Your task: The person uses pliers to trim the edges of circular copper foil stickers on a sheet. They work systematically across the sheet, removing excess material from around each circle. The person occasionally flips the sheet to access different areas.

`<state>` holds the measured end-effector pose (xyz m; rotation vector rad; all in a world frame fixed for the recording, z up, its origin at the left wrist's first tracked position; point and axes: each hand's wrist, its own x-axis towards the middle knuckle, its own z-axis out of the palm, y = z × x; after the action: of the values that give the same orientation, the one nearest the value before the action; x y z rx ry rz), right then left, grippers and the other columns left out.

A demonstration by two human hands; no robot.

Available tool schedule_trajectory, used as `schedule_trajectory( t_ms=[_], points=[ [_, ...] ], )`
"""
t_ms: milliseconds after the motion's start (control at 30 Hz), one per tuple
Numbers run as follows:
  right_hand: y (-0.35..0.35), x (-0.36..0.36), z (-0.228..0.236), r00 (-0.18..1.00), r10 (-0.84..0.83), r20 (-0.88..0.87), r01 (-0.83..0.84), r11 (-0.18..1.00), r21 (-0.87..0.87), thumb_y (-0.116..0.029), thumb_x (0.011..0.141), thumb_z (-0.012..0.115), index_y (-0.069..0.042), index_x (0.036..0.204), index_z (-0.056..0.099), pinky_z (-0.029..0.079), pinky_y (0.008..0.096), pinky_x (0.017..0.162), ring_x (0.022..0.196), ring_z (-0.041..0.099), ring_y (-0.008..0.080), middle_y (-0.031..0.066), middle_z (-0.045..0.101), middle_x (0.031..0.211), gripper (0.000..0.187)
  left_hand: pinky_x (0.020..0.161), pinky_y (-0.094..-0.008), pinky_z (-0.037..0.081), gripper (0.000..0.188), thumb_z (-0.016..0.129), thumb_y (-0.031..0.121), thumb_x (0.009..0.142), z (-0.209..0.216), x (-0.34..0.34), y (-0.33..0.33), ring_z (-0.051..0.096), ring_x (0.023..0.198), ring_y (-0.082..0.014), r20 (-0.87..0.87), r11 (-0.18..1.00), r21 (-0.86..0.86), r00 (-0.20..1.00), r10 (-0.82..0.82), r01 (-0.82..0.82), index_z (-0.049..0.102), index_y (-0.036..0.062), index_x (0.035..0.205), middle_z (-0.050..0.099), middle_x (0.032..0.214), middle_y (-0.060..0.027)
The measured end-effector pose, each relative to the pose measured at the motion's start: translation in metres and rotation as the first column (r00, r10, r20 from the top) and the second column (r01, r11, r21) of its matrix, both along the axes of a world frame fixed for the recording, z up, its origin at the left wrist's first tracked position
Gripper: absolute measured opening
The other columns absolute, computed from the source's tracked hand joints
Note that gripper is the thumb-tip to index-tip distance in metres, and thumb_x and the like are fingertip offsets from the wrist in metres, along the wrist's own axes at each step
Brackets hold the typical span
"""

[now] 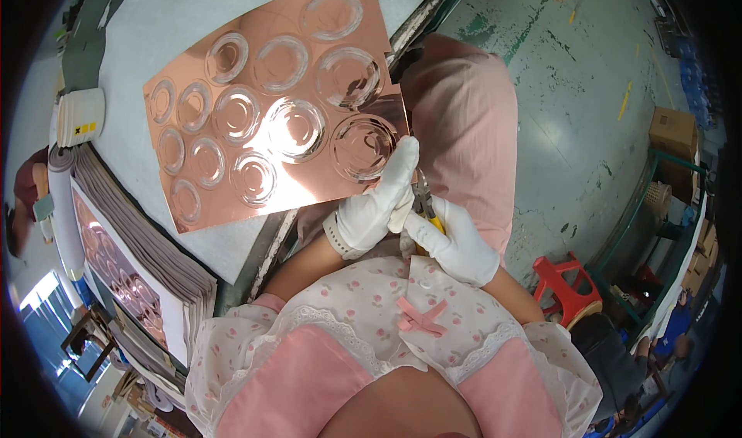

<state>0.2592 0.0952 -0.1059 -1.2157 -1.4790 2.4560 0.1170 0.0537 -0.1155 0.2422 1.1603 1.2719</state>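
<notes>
A shiny copper-coloured sheet (pixel 259 98) with several clear, ring-shaped raised rounds lies on the pale tabletop. Its near right corner juts past the table's edge toward my lap. My left hand (pixel 375 210), in a white glove, is closed on that corner, thumb side up along the edge. My right hand (pixel 462 246), gloved as well, grips cutting pliers (pixel 423 197) with yellow handles. The jaws of the pliers sit right beside the sheet's edge, close to my left fingers. Whether they touch the sheet I cannot tell.
The pale tabletop (pixel 143 59) carries a white block-like stack (pixel 80 117) at far left. Left of me stands a thick stack of layered sheets (pixel 151 206), another copper-coloured sheet (pixel 124 268) beside it. At right are a red stool (pixel 568 285), a cardboard box (pixel 671 132) and people.
</notes>
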Motion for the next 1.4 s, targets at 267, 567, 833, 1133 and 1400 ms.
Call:
schedule_trajectory(
  t_ms=[267, 567, 833, 1133, 1400],
  points=[
    [0.001, 0.001, -0.001, 0.999, 0.035, 0.033, -0.037, 0.997, 0.068, -0.027, 0.085, 0.057, 0.003, 0.084, 0.052, 0.042, 0.0266, 0.052, 0.059, 0.053, 0.0097, 0.006, 0.055, 0.065, 0.03, 0.045, -0.0198, 0.029, 0.052, 0.042, -0.002, 0.086, -0.024, -0.007, -0.017, 0.035, 0.051, -0.0049, -0.511, 0.883, 0.32, 0.848, -0.145, 0.344, 0.03, 0.0027, 0.136, 0.048, 0.091, -0.0017],
    [0.002, -0.001, 0.0, 0.993, 0.068, 0.092, -0.078, 0.992, 0.102, -0.027, 0.086, 0.055, 0.003, 0.081, 0.051, 0.043, 0.027, 0.053, 0.058, 0.055, 0.0114, 0.0082, 0.057, 0.063, 0.03, 0.061, -0.0215, 0.04, 0.03, 0.043, 0.018, 0.094, -0.018, 0.0, -0.013, 0.048, 0.067, -0.005, -0.651, 0.923, 0.307, 0.758, 0.025, 0.233, 0.05, 0.0079, 0.121, 0.053, 0.081, 0.0022],
    [0.001, -0.001, -0.005, 0.996, 0.048, 0.078, -0.052, 0.997, 0.058, -0.024, 0.088, 0.052, 0.002, 0.086, 0.053, 0.043, 0.0273, 0.056, 0.059, 0.056, 0.0121, 0.0073, 0.058, 0.065, 0.027, 0.057, -0.0236, 0.039, 0.057, 0.049, -0.003, 0.08, -0.028, -0.008, -0.009, 0.045, 0.062, -0.0111, -0.848, 0.803, 0.418, 0.5, 0.177, 0.425, 0.032, 0.002, 0.135, 0.048, 0.084, -0.0043],
    [0.001, -0.001, -0.005, 1.0, 0.016, 0.022, -0.015, 0.999, -0.04, -0.025, 0.089, 0.051, 0.001, 0.088, 0.053, 0.043, 0.024, 0.054, 0.06, 0.054, 0.0083, 0.0047, 0.058, 0.067, 0.026, 0.057, -0.0215, 0.037, 0.031, 0.047, 0.013, 0.092, -0.004, -0.007, -0.007, 0.046, 0.062, -0.0073, -0.301, 0.972, 0.151, 0.945, -0.128, 0.18, 0.049, 0.0035, 0.121, 0.05, 0.078, -0.0005],
    [0.002, -0.002, -0.001, 1.0, 0.006, 0.004, -0.005, 0.995, -0.102, -0.023, 0.089, 0.05, 0.002, 0.087, 0.053, 0.044, 0.0233, 0.054, 0.061, 0.055, 0.0087, 0.0051, 0.057, 0.068, 0.026, 0.089, -0.0249, 0.039, 0.033, 0.038, 0.016, 0.095, -0.016, -0.014, -0.015, 0.05, 0.099, -0.0113, -0.701, 0.877, 0.231, 0.697, -0.151, 0.422, 0.045, 0.0026, 0.125, 0.052, 0.11, -0.0052]
  ],
)
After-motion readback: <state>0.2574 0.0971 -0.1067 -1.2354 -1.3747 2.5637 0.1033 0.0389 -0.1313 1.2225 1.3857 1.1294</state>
